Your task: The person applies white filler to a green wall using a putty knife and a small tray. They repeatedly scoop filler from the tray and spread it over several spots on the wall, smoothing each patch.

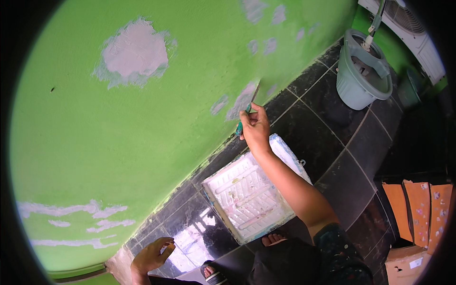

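Observation:
My right hand (256, 128) is closed around the green handle of a putty knife (245, 118). The knife's thin blade rests at a pale grey filler patch (241, 101) low on the green wall (156, 123). At the lower left, my left hand (151, 256) hangs near the wall's foot with its fingers loosely bent and apart; nothing shows in it. Beneath my right forearm, a white paint tray (247, 199) with a ribbed bed and stained rim lies on the floor.
Other filler patches mark the wall, including a large one (135, 52). Dark tiles (327, 128) cover the floor. A grey-green mop bucket (356, 90) stands at the far right, near a white outdoor air-conditioning unit (408, 33). Orange panels (418, 213) and a cardboard box (406, 266) sit at the right.

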`<state>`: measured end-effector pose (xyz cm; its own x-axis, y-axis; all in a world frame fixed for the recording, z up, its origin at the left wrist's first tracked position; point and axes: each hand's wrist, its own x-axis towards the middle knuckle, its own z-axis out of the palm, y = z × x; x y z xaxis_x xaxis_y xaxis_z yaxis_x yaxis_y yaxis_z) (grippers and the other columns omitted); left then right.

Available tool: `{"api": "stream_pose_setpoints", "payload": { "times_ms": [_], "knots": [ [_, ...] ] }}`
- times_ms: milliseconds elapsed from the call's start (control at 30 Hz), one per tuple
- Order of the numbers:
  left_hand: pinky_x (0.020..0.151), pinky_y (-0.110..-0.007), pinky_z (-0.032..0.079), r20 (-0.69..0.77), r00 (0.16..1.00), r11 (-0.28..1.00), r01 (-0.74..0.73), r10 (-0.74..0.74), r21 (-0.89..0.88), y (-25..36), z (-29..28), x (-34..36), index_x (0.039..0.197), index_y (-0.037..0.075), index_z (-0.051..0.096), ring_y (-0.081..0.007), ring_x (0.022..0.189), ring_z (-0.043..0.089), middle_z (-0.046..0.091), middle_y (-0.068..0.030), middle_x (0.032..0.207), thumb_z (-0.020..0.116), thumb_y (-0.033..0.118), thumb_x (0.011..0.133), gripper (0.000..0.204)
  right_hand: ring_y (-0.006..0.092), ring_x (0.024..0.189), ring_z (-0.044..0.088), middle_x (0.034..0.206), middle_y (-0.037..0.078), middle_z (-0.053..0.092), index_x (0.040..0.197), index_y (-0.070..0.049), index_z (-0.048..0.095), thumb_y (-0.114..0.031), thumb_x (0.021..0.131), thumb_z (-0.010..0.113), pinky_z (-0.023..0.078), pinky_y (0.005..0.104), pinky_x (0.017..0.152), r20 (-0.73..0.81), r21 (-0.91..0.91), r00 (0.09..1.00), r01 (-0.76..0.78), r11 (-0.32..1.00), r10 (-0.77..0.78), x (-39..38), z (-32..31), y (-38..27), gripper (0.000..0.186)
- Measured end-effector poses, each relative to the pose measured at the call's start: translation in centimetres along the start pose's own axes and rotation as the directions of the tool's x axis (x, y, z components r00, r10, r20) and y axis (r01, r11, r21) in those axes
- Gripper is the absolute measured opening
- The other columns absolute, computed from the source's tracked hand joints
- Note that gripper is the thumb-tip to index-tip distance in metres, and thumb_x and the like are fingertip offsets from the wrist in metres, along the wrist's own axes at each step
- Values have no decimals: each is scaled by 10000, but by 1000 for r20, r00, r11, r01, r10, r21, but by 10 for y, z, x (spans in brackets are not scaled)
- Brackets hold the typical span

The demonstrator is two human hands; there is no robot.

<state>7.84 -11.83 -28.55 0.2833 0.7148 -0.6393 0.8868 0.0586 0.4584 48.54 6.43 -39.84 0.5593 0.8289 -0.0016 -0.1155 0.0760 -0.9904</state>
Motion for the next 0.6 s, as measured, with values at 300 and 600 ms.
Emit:
{"api": "stream_pose_setpoints", "payload": {
  "times_ms": [300,600],
  "knots": [
    [934,-388,589,-26,999,1000,-19,19,-13,-4,0,-2,1309,16,652,-312,1105,741,755,-179,1175,649,341,1054,413,76,656,607,914,51,580,1423,-1,452,-112,1032,671,464,230,420,82,93,996,38,995,-46,-54,9,9,461],
    [902,-397,592,-27,999,1000,-25,25,-4,-11,4,-1,1316,36,659,-304,1093,744,755,-160,1195,635,417,1050,465,92,624,604,913,52,593,1402,-15,473,-132,1030,684,440,269,392,163,33,983,-88,996,81,-29,1,17,444]
  ]
}}
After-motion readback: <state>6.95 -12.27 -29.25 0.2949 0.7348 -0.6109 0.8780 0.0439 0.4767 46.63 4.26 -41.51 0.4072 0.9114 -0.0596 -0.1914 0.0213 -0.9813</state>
